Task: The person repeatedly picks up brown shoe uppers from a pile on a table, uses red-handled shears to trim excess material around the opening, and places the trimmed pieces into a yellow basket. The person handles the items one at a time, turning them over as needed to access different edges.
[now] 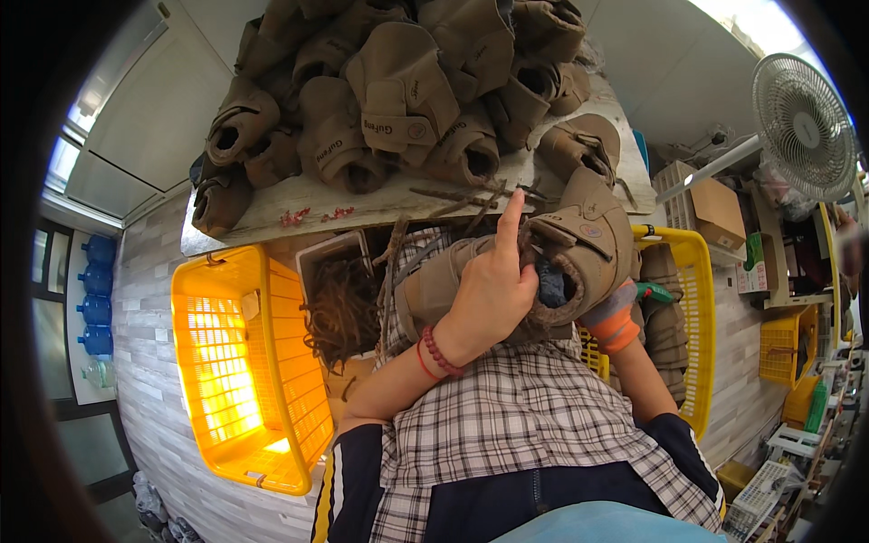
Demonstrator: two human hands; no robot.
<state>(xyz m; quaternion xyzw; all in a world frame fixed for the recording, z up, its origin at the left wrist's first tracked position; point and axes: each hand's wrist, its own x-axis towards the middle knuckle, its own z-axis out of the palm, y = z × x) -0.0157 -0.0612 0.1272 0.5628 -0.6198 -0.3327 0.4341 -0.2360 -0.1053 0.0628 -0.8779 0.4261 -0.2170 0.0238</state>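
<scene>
A brown, fleece-lined fabric piece [593, 231], shaped like a short tube with a strap flap, is held tilted above my lap. Its dark opening faces me. My right hand [611, 312], in a grey glove with an orange cuff, grips it from behind at the lower right, its fingers mostly hidden. Beside the glove a green handle [654, 291] sticks out; whether that hand also holds it is unclear. Bare, my left hand [493, 294] is at the opening's left, index finger stretched upward, thumb apart, other fingers hidden. Another brown piece [430, 285] lies behind my left wrist.
Similar brown pieces [398, 86] are heaped on the table [380, 208], with loose strips [453, 201] at its front edge. A yellow basket [312, 398] stands left, beside a bin of brown strips [337, 299]. Another yellow basket [701, 335] at right holds brown pieces. A fan [801, 127] stands far right.
</scene>
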